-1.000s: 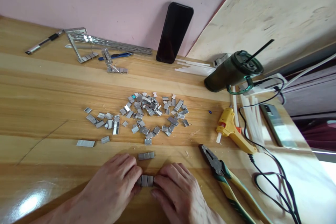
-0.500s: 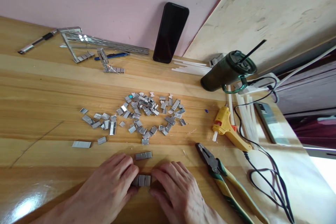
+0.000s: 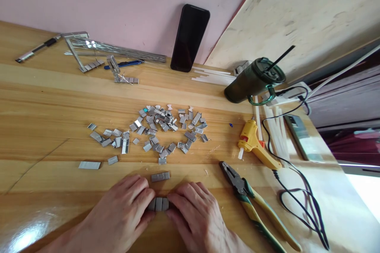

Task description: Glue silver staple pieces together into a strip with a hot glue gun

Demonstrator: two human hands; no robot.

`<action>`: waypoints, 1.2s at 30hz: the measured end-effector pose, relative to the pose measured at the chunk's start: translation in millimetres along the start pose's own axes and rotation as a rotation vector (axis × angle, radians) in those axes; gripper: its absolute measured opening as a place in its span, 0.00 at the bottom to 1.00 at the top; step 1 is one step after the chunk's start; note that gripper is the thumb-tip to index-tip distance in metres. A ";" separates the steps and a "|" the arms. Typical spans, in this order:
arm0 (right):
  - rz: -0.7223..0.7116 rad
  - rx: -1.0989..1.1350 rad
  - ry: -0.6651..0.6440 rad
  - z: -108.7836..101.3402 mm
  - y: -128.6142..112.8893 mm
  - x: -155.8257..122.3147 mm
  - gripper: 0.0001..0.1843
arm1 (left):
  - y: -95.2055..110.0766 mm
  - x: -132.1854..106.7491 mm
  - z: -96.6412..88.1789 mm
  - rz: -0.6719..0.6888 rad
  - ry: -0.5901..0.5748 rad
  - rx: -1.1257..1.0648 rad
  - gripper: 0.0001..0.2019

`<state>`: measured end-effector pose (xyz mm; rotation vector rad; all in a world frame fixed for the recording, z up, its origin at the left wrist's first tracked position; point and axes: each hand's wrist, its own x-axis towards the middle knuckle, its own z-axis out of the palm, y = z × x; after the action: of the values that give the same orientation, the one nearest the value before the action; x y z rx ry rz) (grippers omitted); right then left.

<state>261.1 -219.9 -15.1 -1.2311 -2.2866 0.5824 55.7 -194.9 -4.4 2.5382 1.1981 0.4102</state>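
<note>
While a pen lies at the far left of the counter, one end by a bent metal frame, a flat metal strip rests nearer, beside a single small plate. A bundle of thin metal rods runs along the foot of the pink wall. The left hand has thumb and fingers clamped on the left end of a short row of grey metal segments, which sits between the two hands. A similar second row lies just beyond, and farther back spreads a loose heap of metal pieces. A dark phone leans against the wall. The right hand has its fingertips at the held row's right end; whether they grip or only touch, I cannot tell. Next come pliers, a lidded tumbler, a yellow glue gun and another phone, lying flat.
</note>
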 end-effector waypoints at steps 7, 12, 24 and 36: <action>0.006 0.051 0.018 -2.9 0.8 1.9 0.07 | 2.0 1.8 -1.5 -0.019 0.009 -0.036 0.13; -0.011 0.071 0.065 -6.1 0.5 2.1 0.05 | 1.9 2.8 -4.2 0.001 0.017 -0.081 0.11; -0.098 0.060 0.165 -12.5 -2.3 3.3 0.09 | 1.3 1.4 -11.6 0.103 0.124 -0.114 0.09; -0.021 -0.060 0.180 0.9 1.2 4.5 0.07 | -4.6 3.2 5.0 0.048 0.146 -0.086 0.10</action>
<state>259.2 -215.7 -15.6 -1.2327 -2.1770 0.3815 56.3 -190.3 -10.4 2.5032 1.1445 0.6549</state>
